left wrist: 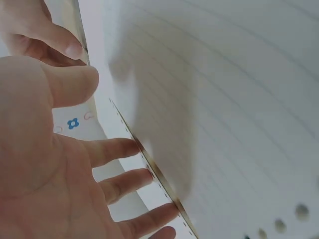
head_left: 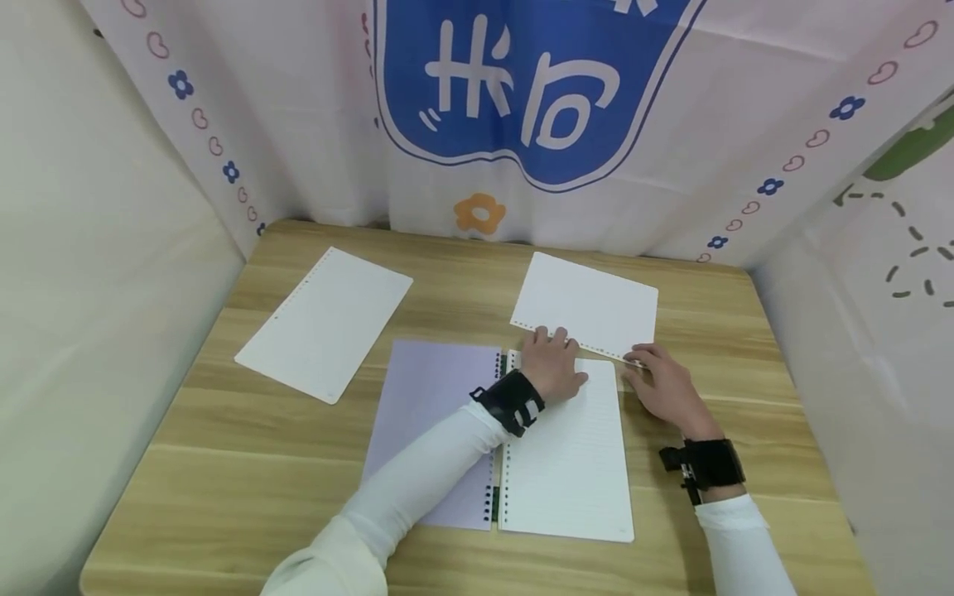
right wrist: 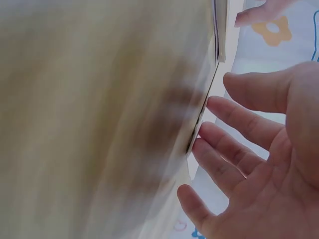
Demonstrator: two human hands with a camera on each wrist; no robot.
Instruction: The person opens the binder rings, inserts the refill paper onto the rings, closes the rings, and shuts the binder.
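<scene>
My left hand reaches across the top of an open loose-leaf notebook's lined pages. Its straight fingertips touch the punched edge of loose white paper lying behind the notebook. At the near right corner of that paper, my right hand has its fingertips on the edge; in the right wrist view its thumb stands apart from the fingers. The notebook's purple cover lies flat to the left, under my left forearm. Black binder rings show along the spine, partly hidden by that arm.
Another white punched sheet or stack lies aslant at the back left of the wooden table. A printed curtain hangs along the table's back edge, with pale cloth walls at the sides.
</scene>
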